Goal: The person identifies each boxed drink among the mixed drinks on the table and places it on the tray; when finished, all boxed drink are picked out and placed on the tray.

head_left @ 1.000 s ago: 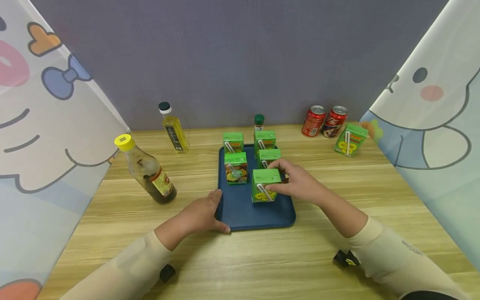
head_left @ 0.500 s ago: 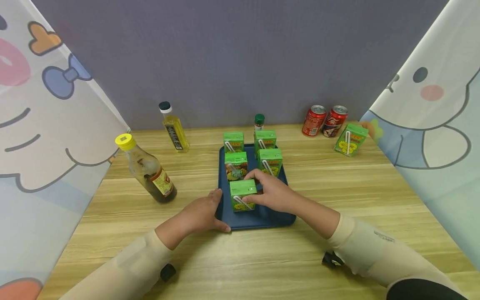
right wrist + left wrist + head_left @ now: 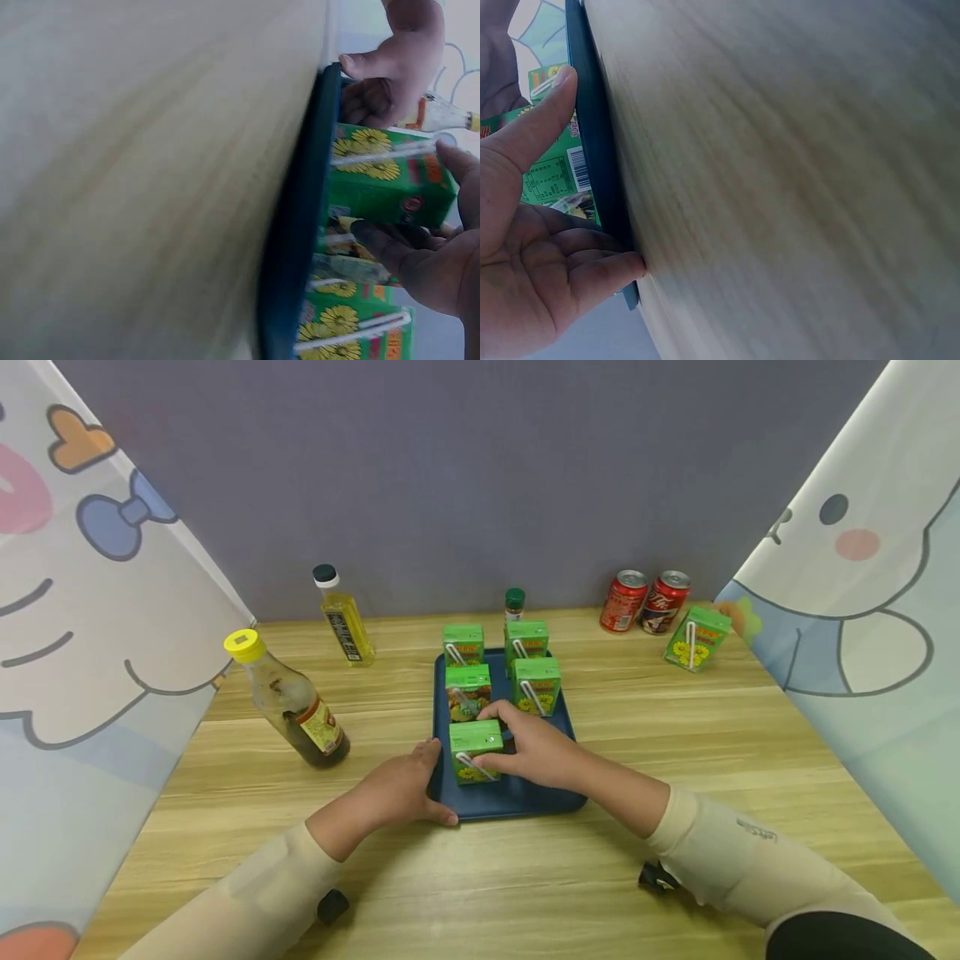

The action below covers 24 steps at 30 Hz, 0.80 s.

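Note:
On a dark blue tray (image 3: 528, 800) stand several green drink cartons with white straws. My right hand (image 3: 546, 752) grips the nearest carton (image 3: 474, 737) between thumb and fingers, at the tray's left front. In the right wrist view this held carton (image 3: 382, 176) shows yellow flowers, upright on or close over the tray. Right behind it is a carton with a brown fruit picture (image 3: 468, 693). My left hand (image 3: 399, 787) rests at the tray's left front corner, thumb along the front edge. Its fingers (image 3: 604, 281) touch the tray's side in the left wrist view.
A dark sauce bottle with a yellow cap (image 3: 300, 714) and an oil bottle (image 3: 347, 625) stand left of the tray. A green-capped jar (image 3: 514, 603) is behind it. Two red cans (image 3: 624, 603) and another carton (image 3: 696, 639) are at the back right.
My right hand has carried the carton left across the tray, from the front of the right row to the front of the left row. My left hand has stayed at the corner.

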Each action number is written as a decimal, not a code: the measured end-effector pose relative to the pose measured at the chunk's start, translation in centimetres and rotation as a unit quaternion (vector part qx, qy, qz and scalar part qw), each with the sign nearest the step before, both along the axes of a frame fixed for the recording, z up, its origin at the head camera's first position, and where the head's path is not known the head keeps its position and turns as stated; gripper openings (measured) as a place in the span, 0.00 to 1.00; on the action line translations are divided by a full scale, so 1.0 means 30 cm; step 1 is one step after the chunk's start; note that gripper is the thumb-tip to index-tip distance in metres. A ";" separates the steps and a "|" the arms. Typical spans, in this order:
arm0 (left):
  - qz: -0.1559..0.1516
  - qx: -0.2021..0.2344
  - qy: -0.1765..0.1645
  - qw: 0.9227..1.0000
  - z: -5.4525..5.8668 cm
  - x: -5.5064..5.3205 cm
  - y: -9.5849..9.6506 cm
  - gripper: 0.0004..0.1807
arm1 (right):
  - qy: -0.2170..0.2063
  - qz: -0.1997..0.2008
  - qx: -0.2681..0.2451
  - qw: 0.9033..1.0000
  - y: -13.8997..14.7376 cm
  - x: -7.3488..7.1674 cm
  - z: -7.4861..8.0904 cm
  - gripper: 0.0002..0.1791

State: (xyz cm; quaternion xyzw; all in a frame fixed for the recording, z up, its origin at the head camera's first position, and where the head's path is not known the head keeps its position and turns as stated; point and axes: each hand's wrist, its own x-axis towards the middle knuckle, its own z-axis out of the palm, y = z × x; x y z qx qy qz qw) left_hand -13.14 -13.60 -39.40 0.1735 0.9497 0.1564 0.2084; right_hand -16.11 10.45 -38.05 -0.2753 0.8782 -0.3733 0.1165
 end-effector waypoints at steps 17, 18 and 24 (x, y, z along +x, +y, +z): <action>-0.002 0.004 0.008 1.000 -0.009 0.002 -0.006 0.67 | 0.177 -0.211 -0.124 0.953 0.391 -0.201 0.271 0.34; -0.003 0.005 0.009 1.000 -0.011 0.002 -0.006 0.67 | 0.179 -0.232 -0.128 0.948 0.428 -0.224 0.268 0.35; -0.006 0.011 0.013 1.000 -0.017 0.002 -0.004 0.67 | 0.157 -0.339 -0.128 0.919 0.642 -0.328 0.204 0.46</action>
